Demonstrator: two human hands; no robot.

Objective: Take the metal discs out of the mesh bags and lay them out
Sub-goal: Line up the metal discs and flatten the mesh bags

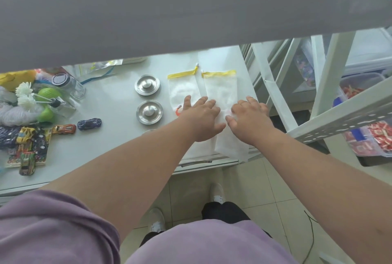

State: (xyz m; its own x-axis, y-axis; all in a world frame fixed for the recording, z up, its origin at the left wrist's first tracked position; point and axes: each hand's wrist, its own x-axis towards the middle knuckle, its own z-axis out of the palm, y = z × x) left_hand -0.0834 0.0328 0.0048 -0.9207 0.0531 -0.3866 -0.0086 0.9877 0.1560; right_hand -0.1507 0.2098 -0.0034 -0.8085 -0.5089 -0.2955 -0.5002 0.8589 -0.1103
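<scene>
Two metal discs lie on the white table, the far disc (147, 84) and the near disc (149, 112), each with a raised knob. The edge of a third disc (151, 130) peeks out beside my left forearm. Right of them lie white mesh bags with yellow drawstring tops: a left bag (182, 87) and a right bag (220, 87). More white mesh (231, 143) lies nearer the table edge under my hands. My left hand (201, 115) and my right hand (250, 118) rest flat, fingers spread, on the bags. Whether the bags hold anything is unclear.
Toy cars (89, 124), a glass jar (67, 85), green balls and white pompoms crowd the table's left. A white shelf frame (331, 85) with plastic bins (371, 136) stands to the right. A grey surface (191, 9) blocks the upper view. The table edge (201, 164) is close.
</scene>
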